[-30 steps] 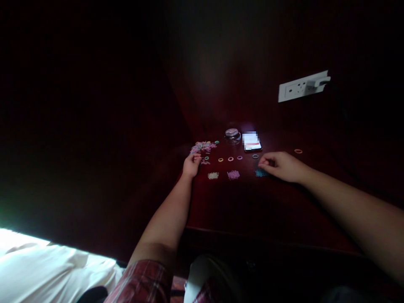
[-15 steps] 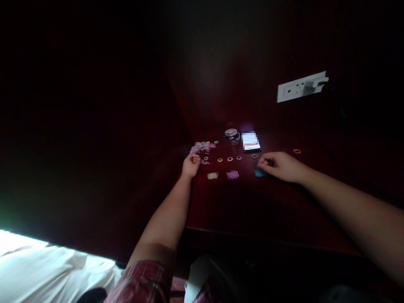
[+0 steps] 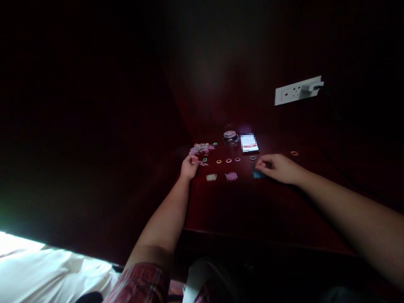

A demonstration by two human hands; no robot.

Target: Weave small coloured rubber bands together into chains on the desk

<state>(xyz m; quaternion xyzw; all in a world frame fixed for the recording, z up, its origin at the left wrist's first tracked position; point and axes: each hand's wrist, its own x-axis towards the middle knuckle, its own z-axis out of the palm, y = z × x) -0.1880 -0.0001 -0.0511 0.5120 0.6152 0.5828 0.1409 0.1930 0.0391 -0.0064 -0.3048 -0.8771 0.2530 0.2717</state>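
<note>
My left hand (image 3: 190, 167) rests at the left of the dark red table, fingers curled together beside a few loose pinkish bands (image 3: 203, 164). Just beyond it lies a mixed heap of small coloured bands (image 3: 202, 148). My right hand (image 3: 273, 167) is pinched closed over the edge of a blue pile of bands (image 3: 258, 174); what its fingertips hold, if anything, is too small to make out. Between the hands sit a pale yellow pile (image 3: 211, 177) and a purple pile (image 3: 231, 176). Behind them runs a row of single rings, among them a yellow ring (image 3: 219, 161) and a grey-blue ring (image 3: 253, 158).
A round clear container (image 3: 230, 138) stands at the back beside a lit phone (image 3: 249, 143). An orange ring (image 3: 294, 153) lies off to the right. On the wall is a socket panel (image 3: 296, 91) with a plug and cable. White cloth (image 3: 63, 273) shows at lower left.
The whole view has shifted slightly. Both hands stay in nearly the same places, with the left fingers closed near the loose bands and the right by the blue pile.
</note>
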